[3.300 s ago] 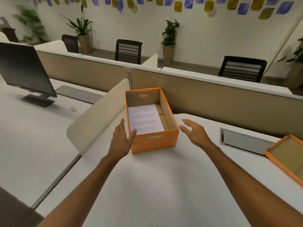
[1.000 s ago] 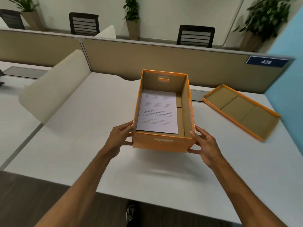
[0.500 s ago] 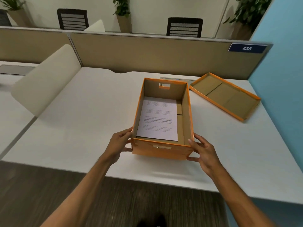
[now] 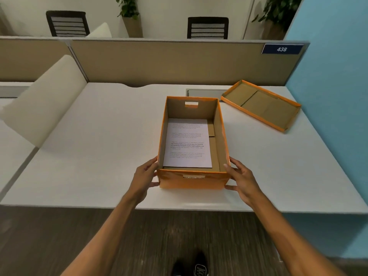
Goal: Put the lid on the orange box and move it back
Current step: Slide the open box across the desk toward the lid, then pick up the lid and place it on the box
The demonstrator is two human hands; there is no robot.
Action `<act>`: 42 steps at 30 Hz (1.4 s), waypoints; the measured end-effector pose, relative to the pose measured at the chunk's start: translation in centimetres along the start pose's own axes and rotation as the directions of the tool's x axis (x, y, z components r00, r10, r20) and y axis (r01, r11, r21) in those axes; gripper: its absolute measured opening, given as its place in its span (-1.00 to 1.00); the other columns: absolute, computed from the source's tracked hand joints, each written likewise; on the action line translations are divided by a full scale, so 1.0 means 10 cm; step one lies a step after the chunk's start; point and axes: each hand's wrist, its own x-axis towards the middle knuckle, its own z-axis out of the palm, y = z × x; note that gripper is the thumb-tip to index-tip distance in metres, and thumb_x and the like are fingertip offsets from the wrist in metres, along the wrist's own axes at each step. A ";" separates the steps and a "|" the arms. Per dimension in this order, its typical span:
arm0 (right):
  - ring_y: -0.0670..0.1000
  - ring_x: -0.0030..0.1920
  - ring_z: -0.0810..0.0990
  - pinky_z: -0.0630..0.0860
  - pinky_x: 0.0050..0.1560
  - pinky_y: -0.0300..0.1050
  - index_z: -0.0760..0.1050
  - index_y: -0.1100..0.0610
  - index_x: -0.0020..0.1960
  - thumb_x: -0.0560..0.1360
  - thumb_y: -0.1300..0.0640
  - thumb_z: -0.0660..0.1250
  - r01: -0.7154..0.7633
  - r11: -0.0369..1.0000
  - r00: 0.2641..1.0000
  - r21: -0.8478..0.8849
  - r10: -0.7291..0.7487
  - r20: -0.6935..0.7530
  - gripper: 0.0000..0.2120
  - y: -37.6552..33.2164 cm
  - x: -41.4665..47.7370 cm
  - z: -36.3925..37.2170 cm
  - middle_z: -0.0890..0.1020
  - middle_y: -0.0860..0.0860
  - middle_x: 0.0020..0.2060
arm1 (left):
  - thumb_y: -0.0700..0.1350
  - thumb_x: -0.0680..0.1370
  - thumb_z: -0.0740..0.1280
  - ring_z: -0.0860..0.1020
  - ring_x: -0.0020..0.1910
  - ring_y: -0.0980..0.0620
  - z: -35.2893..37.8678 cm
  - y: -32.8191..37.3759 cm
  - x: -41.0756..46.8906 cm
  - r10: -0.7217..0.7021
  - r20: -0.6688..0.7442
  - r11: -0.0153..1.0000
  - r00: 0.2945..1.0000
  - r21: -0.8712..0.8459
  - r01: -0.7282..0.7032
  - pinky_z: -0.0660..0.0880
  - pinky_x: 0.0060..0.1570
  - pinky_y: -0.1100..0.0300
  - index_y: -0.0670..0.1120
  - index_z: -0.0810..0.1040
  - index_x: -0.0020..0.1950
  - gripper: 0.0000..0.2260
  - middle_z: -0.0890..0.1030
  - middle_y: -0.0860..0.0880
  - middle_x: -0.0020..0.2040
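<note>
The orange box (image 4: pixel 192 181) sits open on the white desk (image 4: pixel 99 156), near its front edge. A printed white sheet (image 4: pixel 187 144) lies flat on the box's floor. My left hand (image 4: pixel 144 176) grips the box's near left corner, and my right hand (image 4: pixel 242 179) grips its near right corner. The orange lid (image 4: pixel 262 105) lies upside down on the desk at the back right, its brown inside facing up, apart from the box.
A tan partition (image 4: pixel 159 60) with a sign reading 438 (image 4: pixel 281 49) bounds the desk's far side. A blue wall (image 4: pixel 334 96) stands at the right. A cream curved divider (image 4: pixel 41 104) rises at the left. A grey cable hatch (image 4: pixel 205 92) lies behind the box.
The box has come from the back of the desk toward the front edge, held in both hands. The view has drawn back, showing the floor and my shoes.
</note>
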 end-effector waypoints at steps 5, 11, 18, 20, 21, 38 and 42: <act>0.06 0.26 0.48 0.51 0.13 0.27 0.39 -0.14 0.42 0.51 -0.17 0.35 0.036 0.990 0.998 -0.135 -0.044 -0.052 -0.50 -0.03 -0.04 0.01 0.51 -0.07 0.24 | 0.15 0.59 0.26 0.44 0.39 -0.20 0.03 0.02 -0.04 0.056 -0.072 0.989 0.996 0.140 -0.045 0.42 0.28 -0.27 0.08 0.27 0.54 -0.47 0.43 -0.07 0.48; -0.01 0.17 0.53 0.55 0.15 0.06 0.47 -0.03 0.35 0.53 -0.17 0.33 0.143 0.903 0.961 -0.406 -0.224 -0.161 -0.55 -0.15 -0.11 -0.09 0.57 0.00 0.25 | 0.06 0.59 0.31 0.30 0.48 -0.16 0.20 0.20 -0.12 0.399 -0.082 0.808 0.913 0.502 -0.308 0.31 0.37 -0.11 -0.04 0.18 0.56 -0.41 0.29 -0.11 0.55; -0.03 0.10 0.56 0.50 0.07 -0.16 0.55 0.07 0.28 0.56 0.05 0.37 0.206 0.835 0.927 -0.510 -0.333 -0.170 -0.69 -0.39 -0.20 -0.41 0.62 0.03 0.17 | -0.02 0.60 0.31 0.27 0.50 -0.09 0.87 0.54 -0.22 0.564 0.134 0.636 0.815 0.558 -0.532 0.28 0.44 -0.10 -0.03 0.24 0.54 -0.47 0.29 -0.08 0.54; -0.02 0.10 0.58 0.49 0.05 -0.20 0.56 0.10 0.26 0.55 0.09 0.38 0.225 0.831 0.919 -0.509 -0.354 -0.173 -0.71 -0.45 -0.18 -0.55 0.63 0.03 0.15 | -0.02 0.61 0.30 0.28 0.49 -0.06 1.12 0.62 -0.22 0.571 0.203 0.618 0.796 0.532 -0.579 0.27 0.44 -0.06 -0.03 0.25 0.54 -0.48 0.31 -0.07 0.54; -0.02 0.10 0.58 0.49 0.04 -0.21 0.56 0.11 0.25 0.55 0.09 0.38 0.228 0.831 0.917 -0.508 -0.358 -0.175 -0.71 -0.47 -0.16 -0.63 0.63 0.03 0.14 | -0.02 0.61 0.30 0.30 0.49 -0.05 1.25 0.65 -0.21 0.573 0.232 0.611 0.786 0.517 -0.599 0.27 0.42 -0.02 -0.03 0.26 0.53 -0.49 0.33 -0.06 0.53; 0.01 -0.01 0.67 0.63 0.05 -0.05 0.63 0.08 0.15 0.53 0.13 0.39 0.200 0.852 0.944 -0.483 -0.300 -0.138 -0.80 -0.92 1.09 -2.42 0.70 0.01 -0.05 | -0.09 0.59 0.33 0.44 0.37 -0.08 3.64 1.13 0.65 0.395 0.244 0.788 0.886 0.406 -0.463 0.45 0.32 -0.09 -0.12 0.31 0.51 -0.50 0.39 -0.13 0.48; 0.06 -0.03 0.67 0.63 0.07 0.06 0.63 0.10 0.13 0.52 0.14 0.39 0.138 0.886 0.958 -0.442 -0.232 -0.167 -0.81 -0.95 1.45 -2.75 0.70 0.07 -0.08 | -0.10 0.56 0.37 0.51 0.30 -0.09 3.97 1.10 0.96 0.261 0.171 0.891 0.950 0.336 -0.306 0.52 0.21 0.01 -0.11 0.34 0.48 -0.50 0.45 -0.13 0.43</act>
